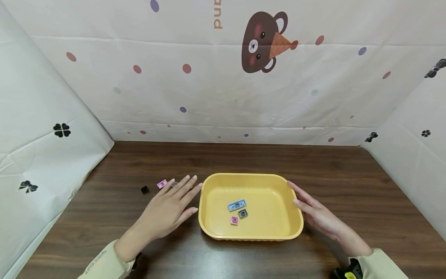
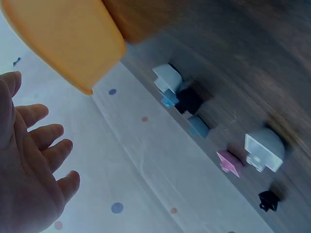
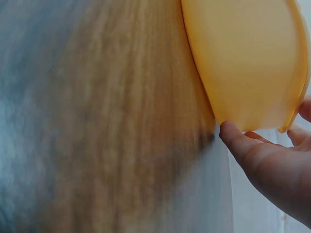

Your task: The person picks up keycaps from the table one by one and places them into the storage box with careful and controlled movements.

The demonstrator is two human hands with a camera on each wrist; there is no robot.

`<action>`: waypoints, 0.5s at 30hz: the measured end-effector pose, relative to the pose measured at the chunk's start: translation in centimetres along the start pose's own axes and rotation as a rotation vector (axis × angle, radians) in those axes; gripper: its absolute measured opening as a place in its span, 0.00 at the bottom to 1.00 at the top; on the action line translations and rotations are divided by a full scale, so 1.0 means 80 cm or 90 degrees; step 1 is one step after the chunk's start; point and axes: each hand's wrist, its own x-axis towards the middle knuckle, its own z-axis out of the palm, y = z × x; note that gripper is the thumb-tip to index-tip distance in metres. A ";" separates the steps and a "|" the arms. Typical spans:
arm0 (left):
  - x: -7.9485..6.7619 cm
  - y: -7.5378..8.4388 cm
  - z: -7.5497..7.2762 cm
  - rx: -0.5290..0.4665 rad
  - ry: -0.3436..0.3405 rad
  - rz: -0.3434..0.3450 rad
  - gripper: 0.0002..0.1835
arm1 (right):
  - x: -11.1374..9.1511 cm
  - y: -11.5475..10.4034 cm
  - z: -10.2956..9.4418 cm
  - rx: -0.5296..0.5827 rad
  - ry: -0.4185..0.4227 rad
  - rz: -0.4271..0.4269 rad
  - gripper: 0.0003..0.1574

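Note:
A yellow plastic basin (image 1: 270,211) stands on the table. Inside lie a long blue keycap (image 1: 237,205), a grey keycap (image 1: 242,213) and a pink keycap (image 1: 234,220), undersides up. My left hand (image 1: 165,215) hovers palm down left of the basin, fingers extended, holding nothing. Beyond its fingertips lie another pink keycap (image 1: 162,184), a partly covered grey one and a black keycap (image 1: 144,190). The left wrist view shows several loose keycaps, among them a white one (image 2: 265,148). My right hand (image 1: 318,219) touches the basin's right end with fairly straight fingers and thumb.
The dark wooden table (image 1: 352,186) ends at a white patterned sheet (image 1: 209,89) at the back. Similar white sheets rise on the left (image 1: 42,155) and right (image 1: 414,162).

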 end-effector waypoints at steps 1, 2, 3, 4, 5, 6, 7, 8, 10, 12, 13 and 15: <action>-0.001 -0.001 0.001 0.001 0.004 0.000 0.30 | 0.000 0.000 0.000 0.001 -0.001 0.001 0.36; -0.002 -0.003 0.002 0.002 0.009 0.000 0.30 | 0.000 0.000 0.000 0.002 0.000 0.002 0.36; -0.003 -0.004 0.002 0.002 0.013 -0.001 0.30 | 0.000 0.000 -0.001 0.002 0.000 0.003 0.36; -0.004 -0.006 0.003 0.003 0.015 -0.003 0.30 | 0.000 0.000 -0.001 0.002 -0.001 0.003 0.36; -0.005 -0.007 0.003 0.003 0.019 -0.005 0.30 | 0.000 0.000 -0.001 0.002 -0.001 0.003 0.35; -0.006 -0.008 0.003 0.003 0.020 -0.009 0.30 | 0.000 0.000 -0.001 0.002 -0.002 0.002 0.35; -0.007 -0.009 0.003 0.001 0.019 -0.014 0.30 | 0.000 0.000 -0.001 0.003 -0.003 0.002 0.35; -0.008 -0.011 0.003 -0.001 0.017 -0.020 0.30 | 0.000 0.001 -0.001 0.003 -0.004 0.001 0.35; -0.010 -0.014 0.002 -0.010 0.007 -0.034 0.30 | 0.001 0.001 -0.001 0.005 -0.007 -0.001 0.35; -0.011 -0.017 0.001 -0.018 -0.004 -0.047 0.31 | 0.001 0.001 -0.001 0.007 -0.010 -0.002 0.35; -0.011 -0.019 0.001 -0.020 -0.008 -0.053 0.31 | 0.001 0.001 -0.001 0.008 -0.010 -0.002 0.35; -0.013 -0.022 0.000 -0.023 -0.015 -0.063 0.31 | 0.001 0.002 -0.001 0.008 -0.010 -0.003 0.35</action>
